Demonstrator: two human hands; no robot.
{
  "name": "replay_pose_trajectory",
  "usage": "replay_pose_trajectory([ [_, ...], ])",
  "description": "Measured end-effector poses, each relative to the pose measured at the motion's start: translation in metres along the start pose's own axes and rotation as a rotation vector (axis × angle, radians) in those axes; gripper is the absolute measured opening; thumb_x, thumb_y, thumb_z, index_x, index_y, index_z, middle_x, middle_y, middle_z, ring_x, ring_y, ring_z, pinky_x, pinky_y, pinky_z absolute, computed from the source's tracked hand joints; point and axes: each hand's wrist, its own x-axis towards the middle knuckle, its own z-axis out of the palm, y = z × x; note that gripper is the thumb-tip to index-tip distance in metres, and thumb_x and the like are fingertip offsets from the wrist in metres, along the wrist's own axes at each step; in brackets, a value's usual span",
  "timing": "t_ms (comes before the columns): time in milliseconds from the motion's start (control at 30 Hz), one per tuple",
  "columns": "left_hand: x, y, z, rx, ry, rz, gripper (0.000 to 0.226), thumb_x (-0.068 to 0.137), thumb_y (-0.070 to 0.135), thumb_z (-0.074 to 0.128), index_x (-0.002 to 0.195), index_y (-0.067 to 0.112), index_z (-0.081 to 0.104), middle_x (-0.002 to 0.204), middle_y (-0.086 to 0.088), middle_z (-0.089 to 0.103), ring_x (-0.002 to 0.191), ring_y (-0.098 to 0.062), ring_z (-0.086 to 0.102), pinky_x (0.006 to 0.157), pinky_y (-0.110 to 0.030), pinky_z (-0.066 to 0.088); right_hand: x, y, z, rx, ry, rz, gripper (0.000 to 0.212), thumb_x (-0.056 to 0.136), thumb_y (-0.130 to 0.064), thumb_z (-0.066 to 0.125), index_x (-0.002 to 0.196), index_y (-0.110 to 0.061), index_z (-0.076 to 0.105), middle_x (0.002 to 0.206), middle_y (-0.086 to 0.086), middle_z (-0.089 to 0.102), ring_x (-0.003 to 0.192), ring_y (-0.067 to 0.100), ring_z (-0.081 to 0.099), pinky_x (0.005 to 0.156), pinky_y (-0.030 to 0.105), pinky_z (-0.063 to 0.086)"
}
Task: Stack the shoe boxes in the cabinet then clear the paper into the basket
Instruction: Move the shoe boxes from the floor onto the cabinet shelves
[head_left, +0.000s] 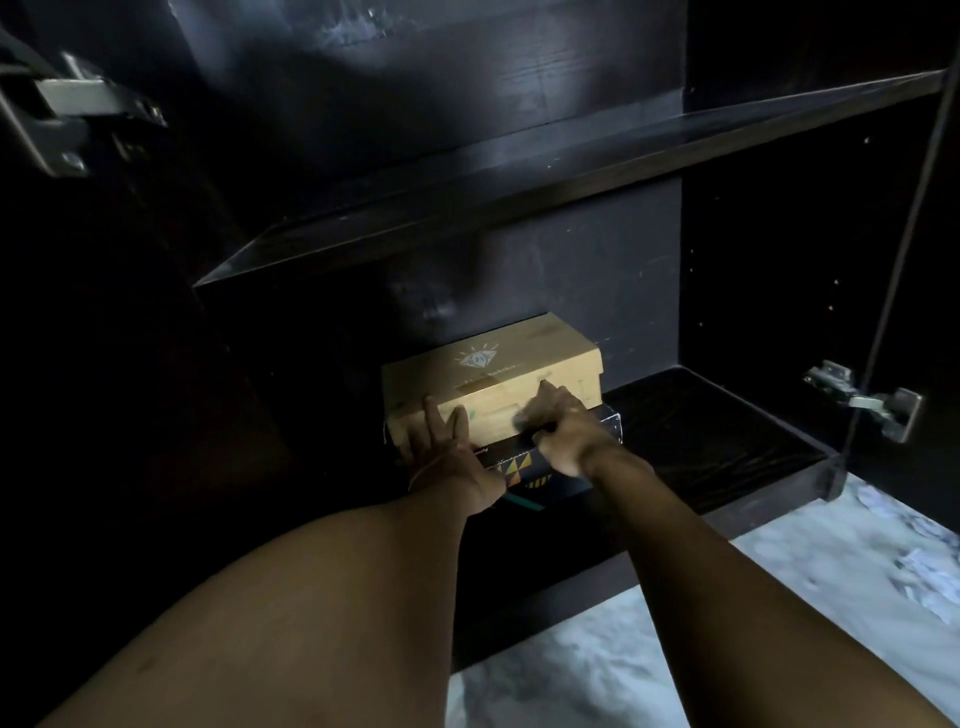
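Note:
A tan cardboard shoe box (498, 364) with a white diamond logo lies on top of a black shoe box (566, 457) with coloured triangles, both on the bottom shelf of the dark cabinet (701, 431). My left hand (441, 447) rests flat with fingers spread against the tan box's front left edge. My right hand (561, 426) is blurred and curled against the tan box's front right edge, over the black box. Whether it grips anything is unclear. Crumpled white paper (924, 577) lies on the floor at the right.
An upper shelf (519, 182) spans the cabinet above the boxes. The right cabinet door (883, 312) stands open with a metal hinge (862, 400); another hinge (67, 109) is at the upper left. Pale marbled floor (623, 649) lies below. The shelf to the right of the boxes is bare.

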Motion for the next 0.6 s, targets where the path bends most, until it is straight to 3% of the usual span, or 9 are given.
replay_pose_trajectory([
  [67,-0.002,0.003,0.000,0.025,-0.021,-0.011,0.104,0.082,0.054,0.063,0.156,0.027,-0.003,0.158,-0.005,-0.033,0.148,-0.037,-0.015,0.120,-0.051,0.005,0.000,0.004,-0.003,0.054,0.027,0.002,0.035,0.085,-0.003,0.058,0.105,-0.029,0.068,0.127,-0.004,0.057,0.127,0.022,0.050,0.111,0.045,0.039],
  [133,-0.006,0.007,0.004,0.027,-0.002,-0.018,0.101,0.083,0.051,0.062,0.156,0.027,-0.004,0.158,-0.007,-0.032,0.148,-0.036,-0.016,0.120,-0.052,0.003,-0.012,0.008,-0.007,0.118,0.069,0.007,0.036,0.085,-0.002,0.057,0.099,-0.034,0.066,0.112,-0.011,0.061,0.114,0.015,0.057,0.105,0.042,0.045],
  [267,-0.021,0.020,0.007,-0.003,0.035,-0.015,0.094,0.088,0.046,0.058,0.157,0.027,-0.002,0.162,-0.008,-0.022,0.150,-0.034,-0.011,0.120,-0.048,0.004,-0.055,0.023,-0.013,0.050,0.109,0.047,0.069,0.087,-0.017,0.055,0.146,-0.046,0.034,0.150,-0.007,0.044,0.134,0.023,0.044,0.110,0.045,0.040],
  [367,-0.036,0.033,0.011,-0.009,0.061,0.046,0.087,0.088,0.046,0.057,0.156,0.021,0.009,0.163,-0.013,0.004,0.150,-0.034,0.006,0.120,-0.046,0.016,-0.092,0.037,-0.021,-0.015,0.196,0.057,0.063,0.087,-0.025,0.054,0.147,-0.038,0.038,0.153,-0.005,0.041,0.136,0.023,0.043,0.110,0.043,0.040],
  [467,-0.068,0.054,0.010,-0.045,0.070,0.128,0.061,0.087,0.044,0.058,0.139,0.020,0.040,0.140,-0.011,0.051,0.133,-0.032,0.043,0.105,-0.042,0.042,-0.135,0.044,-0.042,-0.067,0.253,0.100,0.056,0.093,-0.027,0.056,0.147,-0.033,0.041,0.155,-0.005,0.038,0.140,0.020,0.038,0.113,0.040,0.036],
  [600,-0.119,0.087,0.011,-0.061,0.019,0.308,0.046,0.090,0.044,0.056,0.129,0.022,0.055,0.132,-0.010,0.059,0.126,-0.032,0.052,0.105,-0.037,0.041,-0.200,0.051,-0.088,-0.105,0.342,0.223,0.051,0.095,-0.024,0.051,0.145,-0.029,0.043,0.140,0.002,0.055,0.125,0.026,0.054,0.100,0.037,0.045],
])
